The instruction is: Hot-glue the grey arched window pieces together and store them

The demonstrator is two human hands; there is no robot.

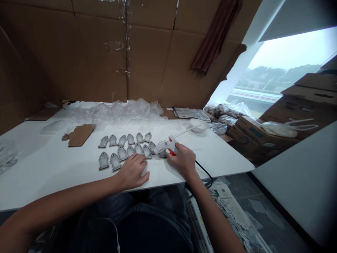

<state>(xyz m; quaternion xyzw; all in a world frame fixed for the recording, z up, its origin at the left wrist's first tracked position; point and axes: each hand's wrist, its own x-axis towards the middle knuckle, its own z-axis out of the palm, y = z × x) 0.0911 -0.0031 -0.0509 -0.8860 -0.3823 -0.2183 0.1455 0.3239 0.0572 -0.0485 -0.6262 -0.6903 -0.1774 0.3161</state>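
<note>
My right hand [183,160] is wrapped round the handle of a white glue gun [164,146] with a red trigger. A long glue stick [183,131] juts from its back, and its nozzle points left at the grey door-shaped pieces. Several of these pieces [103,161] lie in rows on the white table [71,175]. My left hand [134,171] rests at the table's front edge, just below the rows, fingers bent and thumb apart. Whether it holds something small is hidden under the fingers.
A white bowl [199,125] stands behind the glue gun. Clear plastic bags [118,112] lie along the back, near a torn cardboard piece [80,135]. A black cord [204,169] runs off the table's front edge. Cardboard boxes [252,135] stand at the right.
</note>
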